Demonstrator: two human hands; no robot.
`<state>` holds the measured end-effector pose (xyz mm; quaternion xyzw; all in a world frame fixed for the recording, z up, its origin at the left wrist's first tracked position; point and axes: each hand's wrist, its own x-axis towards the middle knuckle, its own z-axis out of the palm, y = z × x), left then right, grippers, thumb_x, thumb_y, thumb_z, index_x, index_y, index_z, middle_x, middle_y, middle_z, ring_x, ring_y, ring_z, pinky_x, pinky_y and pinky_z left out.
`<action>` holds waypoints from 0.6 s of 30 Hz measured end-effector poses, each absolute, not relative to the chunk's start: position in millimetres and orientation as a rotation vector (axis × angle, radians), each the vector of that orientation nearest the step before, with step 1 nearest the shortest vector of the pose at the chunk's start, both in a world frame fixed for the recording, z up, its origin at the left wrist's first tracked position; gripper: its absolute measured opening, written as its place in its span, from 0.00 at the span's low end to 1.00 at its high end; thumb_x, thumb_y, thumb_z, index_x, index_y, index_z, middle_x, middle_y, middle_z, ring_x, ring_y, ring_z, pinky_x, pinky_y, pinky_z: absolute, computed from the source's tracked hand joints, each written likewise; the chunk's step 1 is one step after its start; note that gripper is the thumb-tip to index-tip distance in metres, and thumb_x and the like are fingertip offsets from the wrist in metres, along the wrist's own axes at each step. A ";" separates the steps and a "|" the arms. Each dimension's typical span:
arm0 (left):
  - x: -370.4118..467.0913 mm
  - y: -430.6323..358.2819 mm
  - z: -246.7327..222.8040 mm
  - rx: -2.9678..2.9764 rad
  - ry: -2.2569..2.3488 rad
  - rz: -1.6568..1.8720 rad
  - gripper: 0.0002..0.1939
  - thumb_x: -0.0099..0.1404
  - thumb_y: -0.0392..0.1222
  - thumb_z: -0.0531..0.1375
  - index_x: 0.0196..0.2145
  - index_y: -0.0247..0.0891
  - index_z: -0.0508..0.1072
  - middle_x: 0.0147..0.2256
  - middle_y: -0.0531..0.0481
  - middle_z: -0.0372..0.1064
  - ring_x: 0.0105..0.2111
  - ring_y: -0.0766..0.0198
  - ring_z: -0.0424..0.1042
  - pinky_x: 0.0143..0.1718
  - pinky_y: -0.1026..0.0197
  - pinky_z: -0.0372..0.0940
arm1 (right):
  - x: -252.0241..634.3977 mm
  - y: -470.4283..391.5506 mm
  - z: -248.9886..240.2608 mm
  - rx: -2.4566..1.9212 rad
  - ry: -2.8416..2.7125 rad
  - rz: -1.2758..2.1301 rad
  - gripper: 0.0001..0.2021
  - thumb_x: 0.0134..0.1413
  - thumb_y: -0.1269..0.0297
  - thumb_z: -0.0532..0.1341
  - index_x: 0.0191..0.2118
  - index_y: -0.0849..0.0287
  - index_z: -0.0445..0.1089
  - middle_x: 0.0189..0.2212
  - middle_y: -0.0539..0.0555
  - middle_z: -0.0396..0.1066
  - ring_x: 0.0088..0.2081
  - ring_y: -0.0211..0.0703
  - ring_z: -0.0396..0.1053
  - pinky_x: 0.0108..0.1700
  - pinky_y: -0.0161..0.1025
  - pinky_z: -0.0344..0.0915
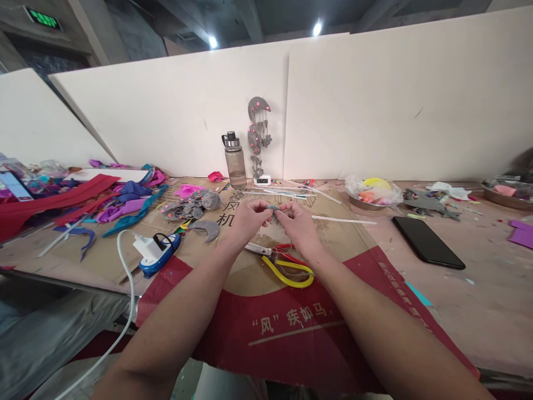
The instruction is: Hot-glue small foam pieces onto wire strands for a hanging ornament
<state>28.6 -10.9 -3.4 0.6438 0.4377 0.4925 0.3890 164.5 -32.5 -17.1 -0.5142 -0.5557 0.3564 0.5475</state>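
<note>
Fingertips of my left hand [250, 220] and my right hand [298, 223] meet over the cardboard sheet [250, 272], both closed in a pinch. Between them is a small grey piece [273, 208], mostly covered by the fingers; its exact kind cannot be made out. Just below lie scissors with yellow handles [287, 276], and a red-handled tool [290, 254] partly hidden by my right hand. A grey felt crescent [207, 229] rests left of my left hand, beside a ball of grey yarn [211, 200] and a heap of grey felt pieces [182, 209].
A water bottle [235, 161], a small digital clock [262, 180] and a grey hanging ornament with pink dots [259, 133] are at the white board. Colourful fabric [129, 200] and a blue power strip [161, 256] lie left; a phone [428, 242] and bowl [370, 204] right.
</note>
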 end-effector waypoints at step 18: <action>31.8 -14.1 -1.6 1.572 1.027 1.219 0.05 0.53 0.39 0.60 0.25 0.34 0.73 0.21 0.52 0.70 0.22 0.68 0.70 0.29 0.64 0.68 | 163.8 -35.4 -7.5 -1.277 -1.298 0.722 0.04 0.42 0.65 0.59 0.25 0.56 0.62 0.16 0.43 0.58 0.19 0.33 0.52 0.23 0.34 0.49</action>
